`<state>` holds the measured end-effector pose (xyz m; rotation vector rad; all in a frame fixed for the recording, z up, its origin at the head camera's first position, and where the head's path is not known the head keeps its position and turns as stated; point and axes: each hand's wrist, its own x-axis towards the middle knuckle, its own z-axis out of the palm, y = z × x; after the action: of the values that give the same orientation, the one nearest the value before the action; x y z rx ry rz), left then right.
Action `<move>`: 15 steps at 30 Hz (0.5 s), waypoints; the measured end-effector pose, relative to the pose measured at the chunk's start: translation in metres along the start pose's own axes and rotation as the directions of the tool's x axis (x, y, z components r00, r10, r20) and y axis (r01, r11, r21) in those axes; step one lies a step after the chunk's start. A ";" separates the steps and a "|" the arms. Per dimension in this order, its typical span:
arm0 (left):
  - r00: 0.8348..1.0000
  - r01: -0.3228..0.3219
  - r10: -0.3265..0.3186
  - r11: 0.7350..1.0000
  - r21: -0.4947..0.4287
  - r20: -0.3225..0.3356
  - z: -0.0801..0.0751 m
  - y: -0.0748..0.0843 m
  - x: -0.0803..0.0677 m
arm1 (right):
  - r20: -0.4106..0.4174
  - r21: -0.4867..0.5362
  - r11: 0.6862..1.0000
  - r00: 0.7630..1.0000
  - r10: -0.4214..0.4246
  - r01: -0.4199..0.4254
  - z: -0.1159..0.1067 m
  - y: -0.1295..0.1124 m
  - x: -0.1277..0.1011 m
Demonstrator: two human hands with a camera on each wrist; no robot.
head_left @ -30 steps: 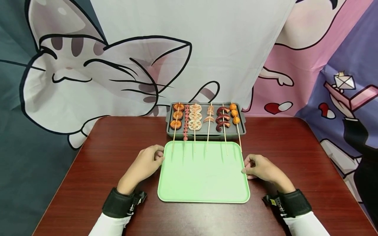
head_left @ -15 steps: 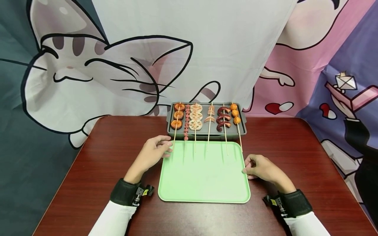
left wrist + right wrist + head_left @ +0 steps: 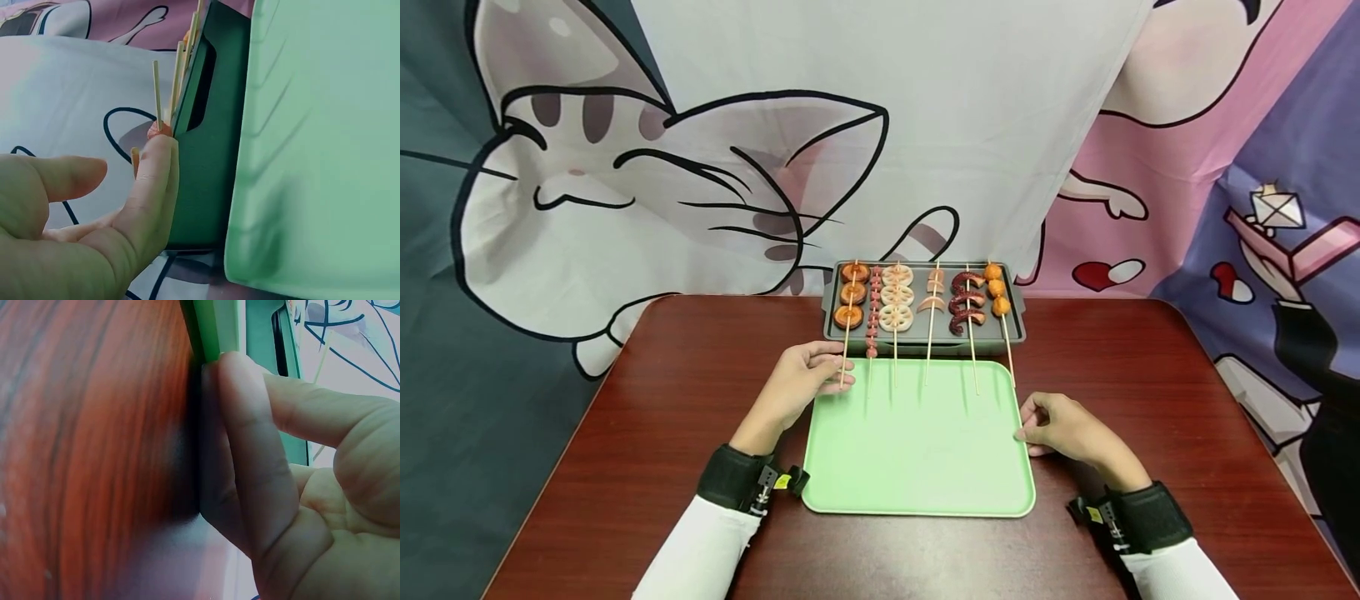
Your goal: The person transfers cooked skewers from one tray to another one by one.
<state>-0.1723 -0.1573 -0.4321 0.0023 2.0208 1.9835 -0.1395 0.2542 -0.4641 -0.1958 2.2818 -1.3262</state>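
Observation:
My left hand (image 3: 801, 383) is at the handle of the leftmost skewer, which carries round brown slices (image 3: 848, 317). In the left wrist view its thumb stands apart from the straight fingers (image 3: 150, 181), with a stick end (image 3: 134, 161) showing between them. My right hand (image 3: 1063, 425) pinches the right rim of a light green tray (image 3: 917, 450), thumb and finger meeting at its edge in the right wrist view. Behind the tray is a dark grill pan (image 3: 951, 347) holding several skewers, their sticks reaching over the tray's far edge.
Other skewers on the pan carry small pink pieces (image 3: 872, 321), lotus root slices (image 3: 896, 317), pale orange pieces (image 3: 932, 304), dark red curled pieces (image 3: 967, 302) and orange balls (image 3: 1000, 307). The brown wooden table (image 3: 685, 375) ends at a cartoon-printed cloth (image 3: 985, 125).
My left hand has left the tray's left edge and moved forward and right to the leftmost skewer's stick. The right hand has stayed at the tray's right rim.

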 end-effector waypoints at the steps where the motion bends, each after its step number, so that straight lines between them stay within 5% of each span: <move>1: 1.000 0.004 -0.004 1.000 -0.011 -0.003 0.001 -0.001 0.001 | 0.003 -0.003 1.000 1.000 -0.001 0.001 0.000 0.000 0.000; 15: 0.998 -0.024 0.026 0.999 0.030 -0.060 0.001 -0.007 0.011 | 0.009 0.014 1.000 1.000 0.004 -0.004 0.000 0.000 0.000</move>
<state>-0.1813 -0.1546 -0.4416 -0.0265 2.0973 1.9910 -0.1398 0.2537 -0.4641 -0.1915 2.2642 -1.3362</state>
